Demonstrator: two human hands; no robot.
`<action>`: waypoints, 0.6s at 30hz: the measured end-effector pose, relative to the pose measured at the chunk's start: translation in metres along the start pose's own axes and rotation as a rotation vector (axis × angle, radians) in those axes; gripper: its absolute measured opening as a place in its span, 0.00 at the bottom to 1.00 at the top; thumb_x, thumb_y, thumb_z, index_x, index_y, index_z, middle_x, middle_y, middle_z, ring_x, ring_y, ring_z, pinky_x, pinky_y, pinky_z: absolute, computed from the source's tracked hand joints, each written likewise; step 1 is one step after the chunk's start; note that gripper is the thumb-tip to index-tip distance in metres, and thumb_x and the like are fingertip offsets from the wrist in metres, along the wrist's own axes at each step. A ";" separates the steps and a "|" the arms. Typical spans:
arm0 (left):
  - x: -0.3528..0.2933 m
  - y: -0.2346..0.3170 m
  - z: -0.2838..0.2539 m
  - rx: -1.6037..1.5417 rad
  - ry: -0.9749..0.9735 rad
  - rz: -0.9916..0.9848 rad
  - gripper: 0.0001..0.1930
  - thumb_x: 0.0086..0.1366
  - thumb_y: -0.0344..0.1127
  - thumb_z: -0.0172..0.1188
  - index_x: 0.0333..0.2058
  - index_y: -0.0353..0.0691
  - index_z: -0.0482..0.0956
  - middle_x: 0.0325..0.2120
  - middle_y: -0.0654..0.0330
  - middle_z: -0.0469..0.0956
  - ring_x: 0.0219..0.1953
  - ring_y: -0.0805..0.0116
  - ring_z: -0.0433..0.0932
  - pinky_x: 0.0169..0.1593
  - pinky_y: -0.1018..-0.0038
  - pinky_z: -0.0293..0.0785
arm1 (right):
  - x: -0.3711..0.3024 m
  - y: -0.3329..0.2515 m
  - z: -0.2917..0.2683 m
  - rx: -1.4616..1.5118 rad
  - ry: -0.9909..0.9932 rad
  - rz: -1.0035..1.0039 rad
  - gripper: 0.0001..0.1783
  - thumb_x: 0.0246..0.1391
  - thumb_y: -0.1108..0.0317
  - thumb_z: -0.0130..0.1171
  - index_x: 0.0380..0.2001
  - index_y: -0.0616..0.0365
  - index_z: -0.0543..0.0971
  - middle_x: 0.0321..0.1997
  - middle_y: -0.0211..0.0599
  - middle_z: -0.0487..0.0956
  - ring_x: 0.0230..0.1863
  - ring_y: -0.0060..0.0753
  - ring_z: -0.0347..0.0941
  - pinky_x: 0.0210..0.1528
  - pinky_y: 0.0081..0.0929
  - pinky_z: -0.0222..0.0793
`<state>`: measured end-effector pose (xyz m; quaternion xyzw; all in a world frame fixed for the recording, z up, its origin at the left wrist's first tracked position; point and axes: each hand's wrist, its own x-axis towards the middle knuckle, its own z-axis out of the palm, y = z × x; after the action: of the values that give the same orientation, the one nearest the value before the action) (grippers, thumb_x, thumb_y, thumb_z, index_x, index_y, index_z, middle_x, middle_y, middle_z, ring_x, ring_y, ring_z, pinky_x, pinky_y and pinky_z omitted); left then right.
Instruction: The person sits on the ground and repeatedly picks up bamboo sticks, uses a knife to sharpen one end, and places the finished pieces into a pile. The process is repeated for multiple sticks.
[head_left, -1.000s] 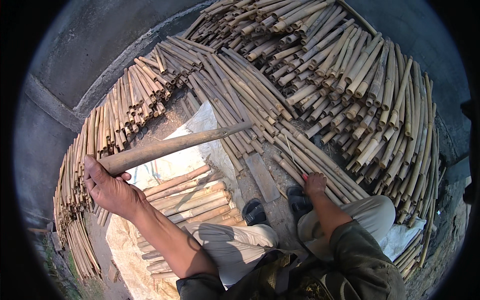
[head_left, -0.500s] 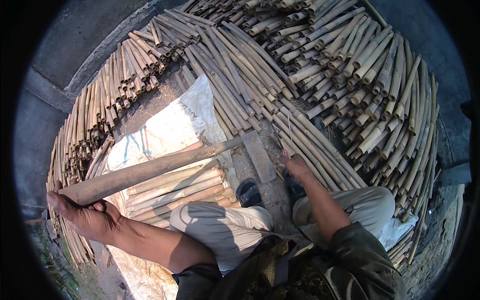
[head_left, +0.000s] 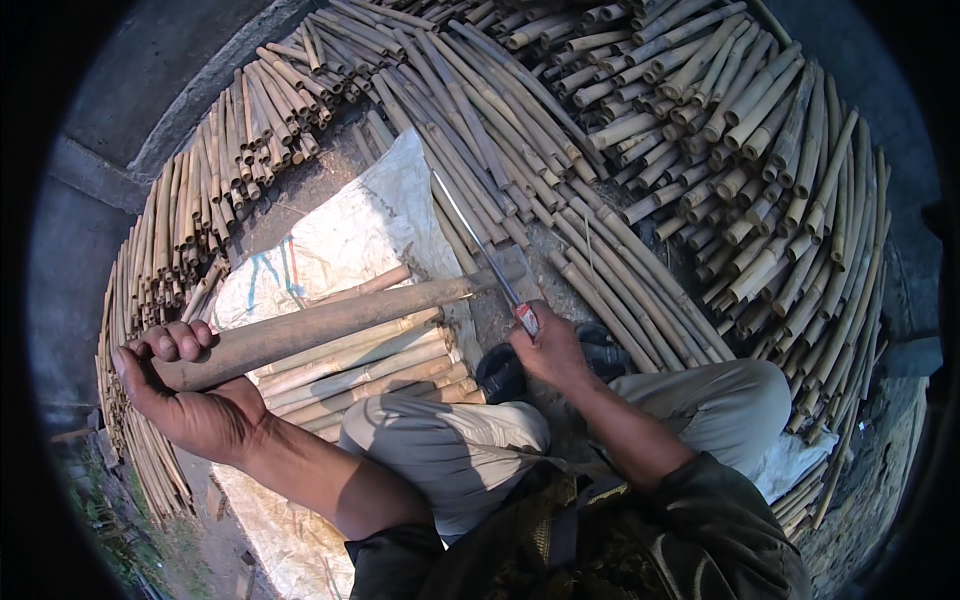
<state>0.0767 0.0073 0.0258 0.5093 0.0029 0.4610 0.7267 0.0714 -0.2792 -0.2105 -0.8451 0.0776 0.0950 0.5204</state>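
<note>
My left hand (head_left: 185, 385) grips the thick end of a long brown bamboo stick (head_left: 330, 325) that slants up to the right. Its thin far end meets the blade of a long knife (head_left: 480, 245). My right hand (head_left: 550, 350) is closed on the knife's red-banded handle, blade pointing away from me. I sit with knees bent, grey trousers (head_left: 450, 450) and dark sandals (head_left: 505, 372) just below the stick.
Cut bamboo pieces lie stacked under the stick (head_left: 380, 365). Large piles of bamboo lengths ring me on the left (head_left: 200, 200) and the right (head_left: 720, 150). A white woven sack (head_left: 340, 240) covers the ground ahead. A concrete wall (head_left: 150, 90) runs at the upper left.
My right hand left the ground and now holds the knife. The stick's far end has come against the blade, and my left hand stays on the thick end.
</note>
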 end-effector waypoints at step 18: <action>-0.014 0.005 0.029 0.171 0.180 0.108 0.17 0.77 0.48 0.57 0.32 0.43 0.67 0.25 0.63 0.66 0.25 0.72 0.68 0.30 0.73 0.69 | 0.006 0.008 0.026 -0.057 -0.076 -0.100 0.18 0.65 0.56 0.60 0.42 0.62 0.77 0.31 0.59 0.81 0.38 0.68 0.80 0.39 0.52 0.74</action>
<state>0.0790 -0.0231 0.0362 0.5253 0.0800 0.5415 0.6515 0.0735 -0.2600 -0.2306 -0.8582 0.0127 0.1031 0.5027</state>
